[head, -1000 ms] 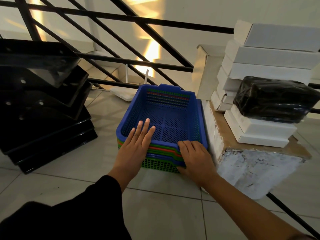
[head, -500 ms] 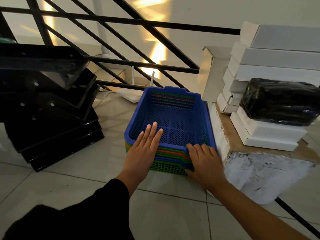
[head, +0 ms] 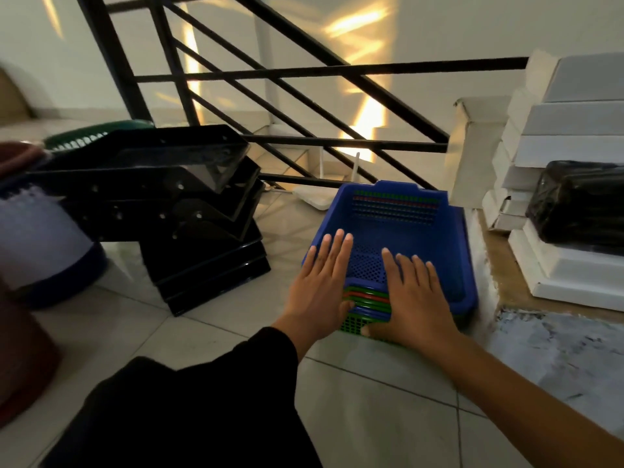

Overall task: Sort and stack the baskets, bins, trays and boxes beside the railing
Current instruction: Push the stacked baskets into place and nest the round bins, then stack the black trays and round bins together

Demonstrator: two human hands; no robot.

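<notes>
Perforated plastic baskets, rectangular with rounded rims, sit nested on the glossy tiled floor [head: 371, 417]; the blue basket [head: 398, 231] tops green and red ones. Your left hand [head: 319, 288] lies flat, fingers straight and together, on the blue rim's near-left corner. Your right hand [head: 417, 298] lies flat beside it over the near rim, its thumb pressing the green mesh below. Neither hand grips anything. The nest stands just beside a chipped white block [head: 557, 349] bearing matte white boxes [head: 570, 153], with shiny black trays [head: 189, 197] stacked askew to your left, before the black railing [head: 304, 69].
</notes>
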